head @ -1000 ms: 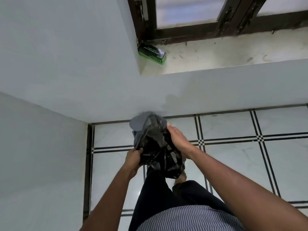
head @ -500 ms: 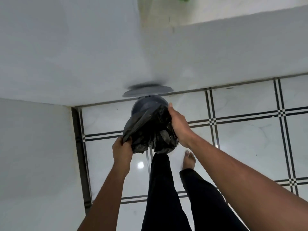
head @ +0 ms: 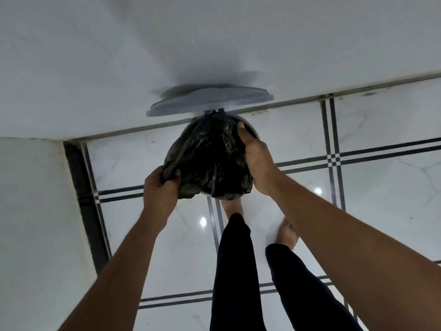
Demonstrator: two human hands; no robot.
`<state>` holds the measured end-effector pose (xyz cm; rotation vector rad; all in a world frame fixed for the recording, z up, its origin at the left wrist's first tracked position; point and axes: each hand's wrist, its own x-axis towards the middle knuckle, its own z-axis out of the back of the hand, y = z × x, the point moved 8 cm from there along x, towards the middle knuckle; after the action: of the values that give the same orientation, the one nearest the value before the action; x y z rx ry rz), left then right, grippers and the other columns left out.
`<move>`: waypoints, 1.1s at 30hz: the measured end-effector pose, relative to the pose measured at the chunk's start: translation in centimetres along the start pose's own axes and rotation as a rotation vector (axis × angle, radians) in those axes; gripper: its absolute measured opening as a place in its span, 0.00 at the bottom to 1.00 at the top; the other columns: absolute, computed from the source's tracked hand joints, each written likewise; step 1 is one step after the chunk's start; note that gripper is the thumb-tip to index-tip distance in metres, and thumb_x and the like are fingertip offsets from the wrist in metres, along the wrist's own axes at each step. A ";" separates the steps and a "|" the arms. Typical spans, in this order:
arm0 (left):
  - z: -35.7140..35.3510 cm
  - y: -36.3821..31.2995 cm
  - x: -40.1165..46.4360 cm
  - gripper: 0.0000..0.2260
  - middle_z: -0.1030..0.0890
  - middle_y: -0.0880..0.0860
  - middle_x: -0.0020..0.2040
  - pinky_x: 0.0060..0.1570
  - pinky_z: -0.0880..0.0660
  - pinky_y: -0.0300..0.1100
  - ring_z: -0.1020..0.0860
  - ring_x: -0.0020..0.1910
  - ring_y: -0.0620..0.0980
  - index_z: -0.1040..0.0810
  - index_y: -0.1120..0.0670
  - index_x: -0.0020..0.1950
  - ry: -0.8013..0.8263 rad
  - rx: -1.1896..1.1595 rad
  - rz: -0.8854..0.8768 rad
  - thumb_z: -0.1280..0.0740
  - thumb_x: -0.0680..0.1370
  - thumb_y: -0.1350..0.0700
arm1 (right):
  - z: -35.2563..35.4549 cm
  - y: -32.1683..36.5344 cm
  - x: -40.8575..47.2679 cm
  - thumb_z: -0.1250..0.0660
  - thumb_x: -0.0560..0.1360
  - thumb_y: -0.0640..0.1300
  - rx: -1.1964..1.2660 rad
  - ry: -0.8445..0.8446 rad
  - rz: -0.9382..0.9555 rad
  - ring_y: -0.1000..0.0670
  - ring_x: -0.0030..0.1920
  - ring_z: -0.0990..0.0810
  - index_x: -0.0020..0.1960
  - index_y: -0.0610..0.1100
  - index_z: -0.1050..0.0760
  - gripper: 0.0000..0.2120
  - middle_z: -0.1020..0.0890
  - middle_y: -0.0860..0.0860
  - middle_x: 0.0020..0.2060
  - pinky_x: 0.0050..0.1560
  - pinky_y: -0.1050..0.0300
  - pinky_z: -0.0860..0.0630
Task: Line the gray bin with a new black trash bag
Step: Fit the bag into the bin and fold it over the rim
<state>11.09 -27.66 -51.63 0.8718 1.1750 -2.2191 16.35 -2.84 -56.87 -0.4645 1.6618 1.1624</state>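
The crumpled black trash bag (head: 210, 161) lies bunched over the mouth of the gray bin (head: 251, 129), hiding nearly all of it; only a strip of rim shows at the upper right. The bin's round gray lid (head: 210, 101) stands raised behind, against the wall. My left hand (head: 160, 187) pinches the bag's left edge. On the bag's right side, by the rim, my right hand (head: 256, 161) grips the plastic.
The bin stands on glossy white floor tiles (head: 381, 192) with black grid lines, in a corner where two white walls (head: 119, 56) meet. My bare feet (head: 287, 235) and dark trouser legs are just below the bin.
The view has tilted down and closer to the bin. The raised lid has come into view. Both hands have brought the bag down over the bin's mouth, farther apart.
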 end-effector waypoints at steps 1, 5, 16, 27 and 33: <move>-0.9 0.3 1.0 0.06 0.15 0.63 0.47 0.45 0.18 0.51 0.16 0.43 0.59 0.18 0.58 0.51 0.012 0.049 -0.028 0.31 0.81 0.56 | 0.2 -1.0 1.1 0.29 0.70 0.77 -0.003 0.006 -0.005 0.45 0.62 0.13 0.65 0.55 0.14 0.33 0.10 0.51 0.58 0.70 0.40 0.20; -4.9 1.3 4.4 0.04 0.15 0.51 0.43 0.38 0.24 0.38 0.18 0.41 0.49 0.18 0.57 0.54 0.052 0.224 -0.119 0.33 0.82 0.59 | 1.0 -4.3 4.9 0.28 0.77 0.69 0.000 -0.011 -0.036 0.45 0.60 0.12 0.59 0.52 0.13 0.23 0.10 0.50 0.56 0.70 0.42 0.20; -10.5 4.2 11.8 0.17 0.18 0.59 0.58 0.58 0.25 0.50 0.21 0.62 0.65 0.24 0.56 0.70 0.131 0.568 -0.013 0.35 0.81 0.58 | 0.1 -5.3 10.4 0.35 0.85 0.65 -0.301 -0.042 0.136 0.54 0.43 0.18 0.49 0.45 0.19 0.23 0.17 0.55 0.41 0.47 0.57 0.24; -3.3 1.6 10.3 0.10 0.14 0.56 0.46 0.50 0.15 0.45 0.13 0.44 0.51 0.15 0.58 0.49 0.203 -0.145 0.115 0.22 0.75 0.53 | 4.4 0.4 8.5 0.34 0.84 0.67 -0.202 -0.267 0.401 0.50 0.45 0.12 0.49 0.41 0.20 0.27 0.13 0.47 0.42 0.50 0.49 0.13; -3.3 1.1 14.2 0.09 0.14 0.53 0.47 0.51 0.16 0.45 0.13 0.49 0.50 0.17 0.54 0.47 0.352 -0.823 0.361 0.35 0.84 0.57 | 5.8 3.3 11.4 0.35 0.88 0.56 -0.243 -0.416 0.427 0.56 0.34 0.25 0.44 0.38 0.23 0.23 0.21 0.52 0.35 0.41 0.57 0.25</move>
<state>3.14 -27.07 -63.82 1.0068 1.7305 -1.1420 12.09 6.18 -65.49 -0.0006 1.2911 1.6590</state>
